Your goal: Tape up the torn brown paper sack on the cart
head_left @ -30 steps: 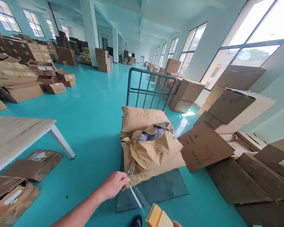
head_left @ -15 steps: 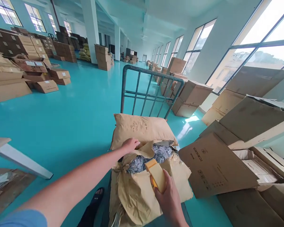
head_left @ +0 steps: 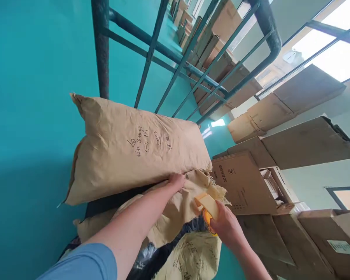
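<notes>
My left hand (head_left: 175,181) presses on the torn flap of an open brown paper sack (head_left: 175,214), right under a full sealed sack (head_left: 128,149) with handwriting on it. My right hand (head_left: 226,227) grips a yellow tape dispenser (head_left: 207,208) held against the torn edge of the open sack. Dark shiny contents (head_left: 160,256) show through the sack's opening. Both sacks lie on a cart with a green metal rail (head_left: 163,50) behind them.
Flattened and stacked cardboard boxes (head_left: 247,179) crowd the right side beside the cart. More boxes (head_left: 329,233) sit at the lower right under large windows. Teal floor (head_left: 32,116) stretches to the left.
I have leaned in close over the sacks and the view has tilted. My left hand has slid right along the torn flap. My right hand has brought the tape dispenser up to the flap's edge.
</notes>
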`<state>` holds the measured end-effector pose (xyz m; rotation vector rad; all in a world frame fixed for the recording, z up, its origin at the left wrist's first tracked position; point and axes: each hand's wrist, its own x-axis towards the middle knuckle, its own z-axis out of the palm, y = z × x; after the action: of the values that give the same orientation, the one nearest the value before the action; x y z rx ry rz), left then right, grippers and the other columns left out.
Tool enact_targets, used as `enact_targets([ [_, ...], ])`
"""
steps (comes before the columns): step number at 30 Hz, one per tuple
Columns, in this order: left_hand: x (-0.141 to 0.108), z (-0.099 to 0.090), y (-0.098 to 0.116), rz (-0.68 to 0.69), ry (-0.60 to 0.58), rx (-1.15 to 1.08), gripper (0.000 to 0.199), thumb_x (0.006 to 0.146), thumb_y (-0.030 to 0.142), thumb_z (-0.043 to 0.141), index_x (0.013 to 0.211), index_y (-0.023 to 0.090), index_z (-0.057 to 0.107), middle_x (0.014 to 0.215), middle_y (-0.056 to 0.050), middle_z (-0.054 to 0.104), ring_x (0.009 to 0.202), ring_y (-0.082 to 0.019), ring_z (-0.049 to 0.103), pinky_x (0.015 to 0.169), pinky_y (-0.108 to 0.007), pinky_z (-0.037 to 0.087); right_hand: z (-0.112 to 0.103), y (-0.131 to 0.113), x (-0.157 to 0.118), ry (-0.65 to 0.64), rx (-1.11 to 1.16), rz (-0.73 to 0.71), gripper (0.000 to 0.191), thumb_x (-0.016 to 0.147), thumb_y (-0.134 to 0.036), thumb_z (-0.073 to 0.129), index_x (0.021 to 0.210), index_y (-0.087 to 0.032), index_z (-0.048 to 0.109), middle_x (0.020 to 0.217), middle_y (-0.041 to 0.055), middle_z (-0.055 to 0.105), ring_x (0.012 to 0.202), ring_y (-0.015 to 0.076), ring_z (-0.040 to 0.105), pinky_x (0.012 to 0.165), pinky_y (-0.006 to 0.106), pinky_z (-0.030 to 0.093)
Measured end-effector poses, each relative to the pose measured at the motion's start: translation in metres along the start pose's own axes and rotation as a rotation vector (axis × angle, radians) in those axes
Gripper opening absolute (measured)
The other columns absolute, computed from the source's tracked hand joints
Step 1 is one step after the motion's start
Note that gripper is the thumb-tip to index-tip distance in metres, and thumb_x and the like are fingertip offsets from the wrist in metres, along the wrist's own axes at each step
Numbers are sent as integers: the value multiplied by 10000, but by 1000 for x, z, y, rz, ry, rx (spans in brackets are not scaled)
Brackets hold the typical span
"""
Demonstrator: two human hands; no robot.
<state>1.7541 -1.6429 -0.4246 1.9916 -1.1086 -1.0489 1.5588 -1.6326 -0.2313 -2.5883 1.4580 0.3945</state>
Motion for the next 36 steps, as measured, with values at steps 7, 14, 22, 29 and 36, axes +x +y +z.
enact_targets([
  [7,-23,41,11,-81,64,117,337,945,351,640,1183,115,605,1100,-129,675,1014,-244,647,917,-433,528,3,59,-5,-21,45,-18,584,737,-245,555,1318,-190,571,1198,109,684,1091,272,648,915,376,516],
  [14,-39,48,21,5,150,171,183,989,273,558,1029,120,651,1100,-65,641,1049,-236,615,938,-438,515,-33,52,5,-126,100,-129,585,781,-263,607,1363,-235,566,1129,90,687,1015,240,639,856,347,481],
  [22,-96,50,36,67,183,128,334,980,215,437,1268,153,595,1307,-136,621,1250,-272,535,1116,-436,384,-51,75,30,-197,65,-128,580,755,-239,615,1334,-266,628,957,54,635,812,177,571,720,275,412],
  [29,-145,85,99,88,-127,208,682,663,790,705,1058,234,702,1664,-124,221,1526,-468,52,1152,-778,-24,-32,100,27,-186,153,-184,565,730,-261,624,1294,-246,644,869,45,607,743,168,519,649,266,358],
  [36,-127,107,96,31,52,343,319,900,312,567,1187,307,706,1380,-45,605,1332,-338,496,1110,-543,363,-18,110,39,-160,323,-195,575,696,-249,629,1271,-272,640,952,41,654,789,172,556,637,256,371],
])
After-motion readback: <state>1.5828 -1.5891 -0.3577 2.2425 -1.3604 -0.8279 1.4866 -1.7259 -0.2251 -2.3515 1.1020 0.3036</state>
